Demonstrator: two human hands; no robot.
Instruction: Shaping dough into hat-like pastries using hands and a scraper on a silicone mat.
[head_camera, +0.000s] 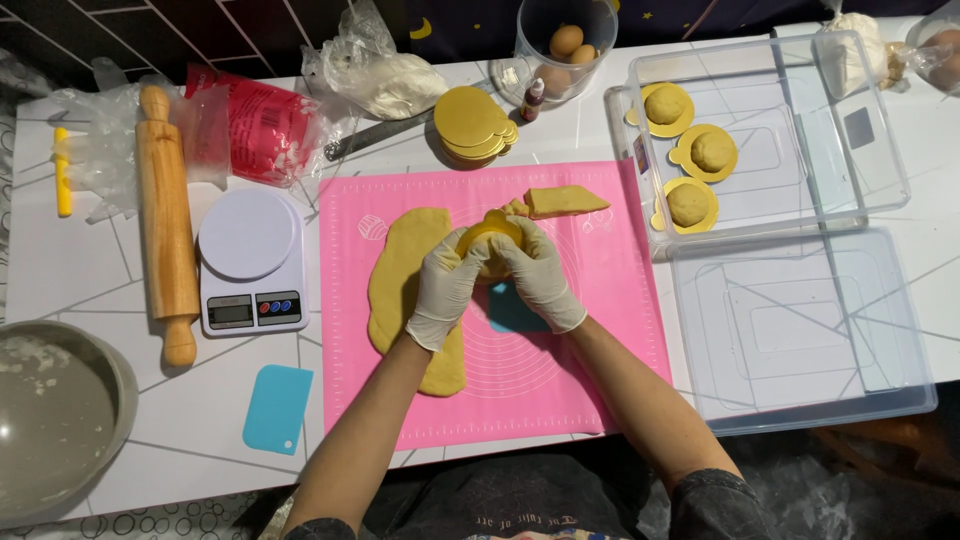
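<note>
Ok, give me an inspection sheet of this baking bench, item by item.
Surface: white tiled table with a pink mat spread in the middle.
Job's things: both gloved hands press a yellow dough piece; a rolled dough sheet lies on the mat under the left wrist, and a dough strip lies beside the hands.
Clutter: rolling pin, kitchen scale, blue scraper, metal bowl, gold discs, egg jug, clear tray with three dough balls on discs, clear lid.
Grippers: left hand and right hand both keep a grip on the dough piece.
Cables: nothing seen.
Surroundings: dark patterned cloth behind the table.
</note>
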